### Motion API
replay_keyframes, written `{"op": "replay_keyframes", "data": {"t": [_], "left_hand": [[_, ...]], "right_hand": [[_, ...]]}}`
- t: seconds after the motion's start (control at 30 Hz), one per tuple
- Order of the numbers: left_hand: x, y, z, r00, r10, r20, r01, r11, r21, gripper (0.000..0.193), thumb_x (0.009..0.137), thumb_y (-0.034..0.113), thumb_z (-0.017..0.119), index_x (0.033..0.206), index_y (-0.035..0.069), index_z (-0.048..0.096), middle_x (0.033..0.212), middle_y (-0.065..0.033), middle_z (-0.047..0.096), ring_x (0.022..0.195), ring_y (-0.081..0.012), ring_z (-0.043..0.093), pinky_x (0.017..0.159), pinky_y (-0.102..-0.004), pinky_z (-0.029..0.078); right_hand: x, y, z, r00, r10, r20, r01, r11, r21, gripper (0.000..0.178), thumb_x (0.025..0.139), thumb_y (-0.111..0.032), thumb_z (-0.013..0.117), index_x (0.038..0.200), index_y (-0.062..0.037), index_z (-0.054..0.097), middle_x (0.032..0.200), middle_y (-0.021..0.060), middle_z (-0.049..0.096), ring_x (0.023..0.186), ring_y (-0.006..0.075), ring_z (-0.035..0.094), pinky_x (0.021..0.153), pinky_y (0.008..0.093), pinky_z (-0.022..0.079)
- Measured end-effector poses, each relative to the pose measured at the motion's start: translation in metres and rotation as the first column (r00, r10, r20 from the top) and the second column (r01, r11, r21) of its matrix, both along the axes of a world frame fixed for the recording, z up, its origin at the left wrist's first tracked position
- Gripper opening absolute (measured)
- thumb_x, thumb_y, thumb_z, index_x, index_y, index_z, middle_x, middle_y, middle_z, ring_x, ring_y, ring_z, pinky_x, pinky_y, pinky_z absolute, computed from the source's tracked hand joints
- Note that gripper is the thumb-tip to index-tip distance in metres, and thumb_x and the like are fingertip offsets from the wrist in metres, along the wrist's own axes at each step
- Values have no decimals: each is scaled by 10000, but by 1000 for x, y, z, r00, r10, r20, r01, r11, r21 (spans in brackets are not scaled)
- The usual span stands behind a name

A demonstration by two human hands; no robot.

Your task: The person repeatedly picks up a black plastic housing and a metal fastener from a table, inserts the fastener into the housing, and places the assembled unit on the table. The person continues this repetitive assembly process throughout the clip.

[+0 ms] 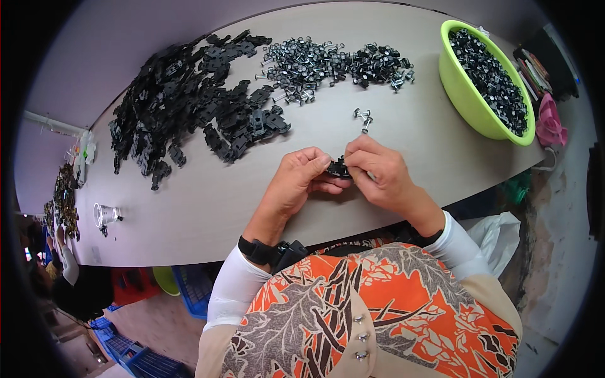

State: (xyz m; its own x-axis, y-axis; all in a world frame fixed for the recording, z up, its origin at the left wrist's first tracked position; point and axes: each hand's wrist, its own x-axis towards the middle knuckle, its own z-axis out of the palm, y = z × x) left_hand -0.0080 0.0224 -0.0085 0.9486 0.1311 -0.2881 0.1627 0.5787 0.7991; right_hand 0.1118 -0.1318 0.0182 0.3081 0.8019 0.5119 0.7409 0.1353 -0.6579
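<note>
In front of my body, a small black plastic toy car chassis [337,167] is held between both hands. My left hand [301,176] has its thumb on top and its fingers underneath the chassis. Curled fingers of my right hand [378,169] pinch its right end; anything smaller between those fingertips is hidden. Just beyond my right hand lie a few loose wheel axles [363,117], metal rods with small dark wheels.
A big heap of black chassis [183,101] covers the table's far left. Piled wheel axles [309,63] lie beside it. A lime-green basin [450,75] full of dark wheel pieces stands right. A clear cup [106,215] sits left. Another person's arm [68,261] shows far left.
</note>
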Motion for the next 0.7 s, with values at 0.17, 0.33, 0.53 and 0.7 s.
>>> {"op": "replay_keyframes", "data": {"t": [0.17,0.33,0.53,0.7], "left_hand": [[-3,-4,2,1000,20,19,-20,999,-42,225,924,239,575,869,22,547,865,-120,650,783,-234,686,679,-314,589],[-3,-4,0,997,57,50,-53,995,-83,208,921,227,580,850,33,550,868,-112,656,760,-228,682,677,-318,586],[-3,-8,2,999,45,31,-43,998,-53,185,911,197,592,824,40,549,809,-67,631,763,-204,676,681,-319,570],[-5,-11,2,997,55,52,-54,998,-20,165,899,153,605,794,32,568,771,-65,631,727,-180,667,666,-291,564]], "right_hand": [[-8,0,-2,995,-8,-98,14,998,63,135,708,104,575,788,-5,569,833,90,566,609,228,567,545,305,459],[-13,0,-4,989,-44,-140,52,997,53,146,694,116,584,770,-8,570,810,83,569,623,226,580,551,295,471],[-13,-7,-3,998,-68,16,68,997,-20,132,675,97,584,726,-16,539,747,81,515,604,243,558,528,331,454],[-19,-5,1,997,-49,55,50,999,-1,134,669,95,570,696,-19,505,710,86,457,593,253,528,513,360,433]]}}
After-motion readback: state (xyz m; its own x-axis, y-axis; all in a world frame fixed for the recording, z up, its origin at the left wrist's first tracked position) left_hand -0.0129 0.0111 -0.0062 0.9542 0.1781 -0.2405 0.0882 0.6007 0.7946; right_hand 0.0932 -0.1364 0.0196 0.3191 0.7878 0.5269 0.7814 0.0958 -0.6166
